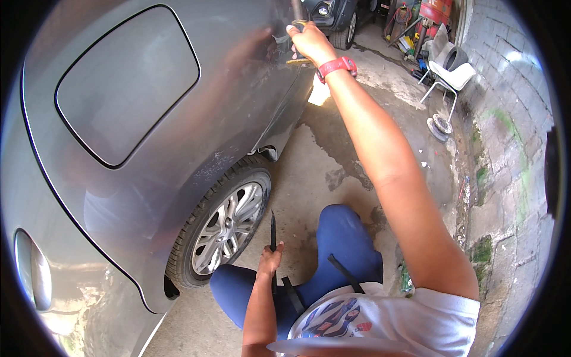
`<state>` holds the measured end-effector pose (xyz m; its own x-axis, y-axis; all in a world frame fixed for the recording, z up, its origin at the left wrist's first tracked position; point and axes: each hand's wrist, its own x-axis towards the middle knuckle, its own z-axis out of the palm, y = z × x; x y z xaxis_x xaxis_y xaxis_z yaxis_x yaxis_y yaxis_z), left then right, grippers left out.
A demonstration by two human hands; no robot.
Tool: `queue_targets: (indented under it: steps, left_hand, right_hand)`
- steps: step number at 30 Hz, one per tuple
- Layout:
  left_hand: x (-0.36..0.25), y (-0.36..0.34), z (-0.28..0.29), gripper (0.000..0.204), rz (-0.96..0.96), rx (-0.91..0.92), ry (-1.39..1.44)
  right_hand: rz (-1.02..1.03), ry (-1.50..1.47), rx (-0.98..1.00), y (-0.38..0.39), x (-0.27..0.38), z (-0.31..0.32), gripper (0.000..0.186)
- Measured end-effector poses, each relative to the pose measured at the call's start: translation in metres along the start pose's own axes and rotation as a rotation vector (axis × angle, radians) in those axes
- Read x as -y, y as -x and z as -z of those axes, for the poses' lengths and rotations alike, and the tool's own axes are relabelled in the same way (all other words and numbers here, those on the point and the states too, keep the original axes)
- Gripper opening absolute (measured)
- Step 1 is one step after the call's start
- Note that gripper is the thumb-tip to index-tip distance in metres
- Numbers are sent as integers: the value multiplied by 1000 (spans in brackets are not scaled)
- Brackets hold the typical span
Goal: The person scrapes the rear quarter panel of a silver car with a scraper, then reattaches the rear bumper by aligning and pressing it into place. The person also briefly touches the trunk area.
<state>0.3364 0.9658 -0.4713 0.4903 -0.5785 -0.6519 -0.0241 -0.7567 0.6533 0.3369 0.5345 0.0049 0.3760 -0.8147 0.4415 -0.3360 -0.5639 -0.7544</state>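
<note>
My left hand, low beside the rear wheel, grips a dark slender tool that points upward. My right hand is raised against the upper side of a dark grey car, fingers wrapped round a tool with yellow parts and a shaft above; its exact form is hidden by the hand. The car's fuel flap is shut, at upper left. A pale scuffed patch shows on the body above the wheel arch.
Another dark car stands at the top. A white chair, a tire, metal discs and a red machine line the right side, beside a painted brick wall. My bent legs are below.
</note>
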Motion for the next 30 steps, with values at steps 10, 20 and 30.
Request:
queue_targets:
  steps: [10,20,30]
  left_hand:
    - [0,2,0,81,-10,-5,12]
    - [-11,21,3,79,11,-29,-10]
    - [-23,35,5,80,-18,-34,-45]
  right_hand:
    - [-232,-353,45,-5,-80,-19,43]
    - [-446,-481,124,5,-102,-29,44]
    - [-394,-478,-27,22,-106,-41,42]
